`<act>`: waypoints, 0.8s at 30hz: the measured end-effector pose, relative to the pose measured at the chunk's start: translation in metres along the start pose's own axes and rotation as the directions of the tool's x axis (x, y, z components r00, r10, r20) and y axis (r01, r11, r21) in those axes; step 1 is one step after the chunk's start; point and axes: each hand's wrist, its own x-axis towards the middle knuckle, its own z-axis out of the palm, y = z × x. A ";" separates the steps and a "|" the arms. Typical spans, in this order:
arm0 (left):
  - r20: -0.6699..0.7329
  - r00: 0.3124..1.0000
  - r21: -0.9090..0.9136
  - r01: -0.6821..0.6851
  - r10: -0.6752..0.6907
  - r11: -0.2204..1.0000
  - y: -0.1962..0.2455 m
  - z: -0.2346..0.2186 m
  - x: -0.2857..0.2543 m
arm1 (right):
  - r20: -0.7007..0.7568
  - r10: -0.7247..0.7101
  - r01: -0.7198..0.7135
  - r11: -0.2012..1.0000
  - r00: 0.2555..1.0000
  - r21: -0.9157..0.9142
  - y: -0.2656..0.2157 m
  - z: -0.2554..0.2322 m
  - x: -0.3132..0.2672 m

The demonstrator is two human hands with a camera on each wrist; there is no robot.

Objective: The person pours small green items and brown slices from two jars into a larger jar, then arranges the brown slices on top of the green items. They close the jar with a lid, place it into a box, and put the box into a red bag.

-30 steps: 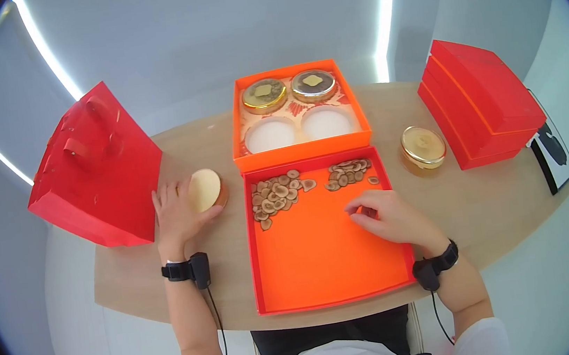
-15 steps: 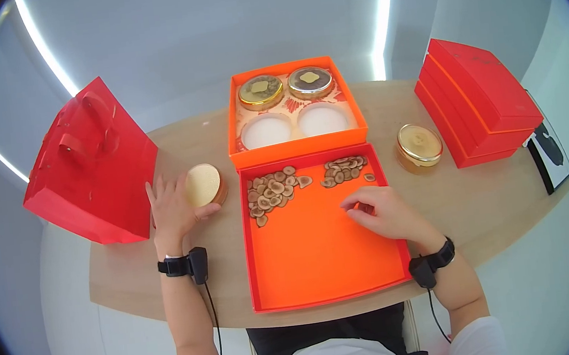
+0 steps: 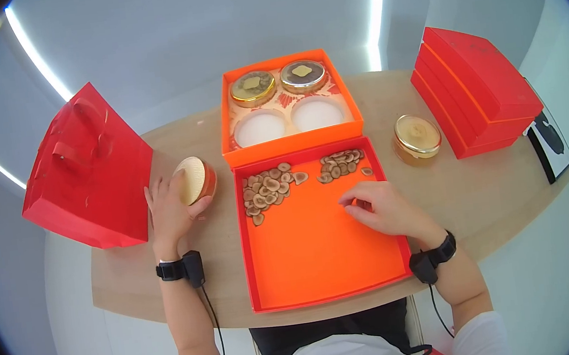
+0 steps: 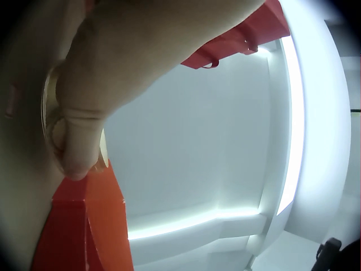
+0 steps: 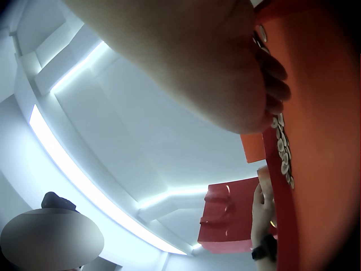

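My left hand (image 3: 171, 215) grips a round jar (image 3: 210, 180) with a pale gold lid, its thumb along the near side and its fingers at the far left. The jar leans, so its amber side shows. In the left wrist view the thumb covers much of the jar (image 4: 49, 101). Over the right part of an orange-lined red box lid (image 3: 322, 257) hovers my right hand (image 3: 390, 207), fingers loosely curled with nothing visible in them. Brown dried slices (image 3: 268, 188) lie in the lid's far left corner, and a smaller pile of slices (image 3: 339, 164) lies at its far right.
Behind the lid stands an orange box (image 3: 295, 145) holding two jars (image 3: 254, 86) and two white round recesses. A gold-lidded jar (image 3: 417, 138) sits to the right, near a red box (image 3: 475, 96). A red paper bag (image 3: 91, 175) stands left of my left hand.
The jar under my left hand has tipped, showing more of its side, and shifted slightly left. My right hand stays in nearly the same spot. The head view has shifted a little.
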 end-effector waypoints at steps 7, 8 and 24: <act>-0.041 0.999 -0.085 -0.036 0.033 0.996 -0.004 0.006 0.001 | 0.016 0.013 -0.012 1.000 1.000 -0.009 -0.003 -0.002 0.000; -0.051 0.998 -0.103 -0.042 0.037 0.994 -0.003 0.006 0.001 | 0.017 0.011 -0.011 1.000 1.000 -0.011 -0.002 -0.002 0.000; -0.157 0.934 -0.510 -0.355 0.321 0.784 0.046 -0.036 -0.012 | -0.012 -0.019 0.018 0.998 1.000 -0.055 -0.002 -0.002 0.001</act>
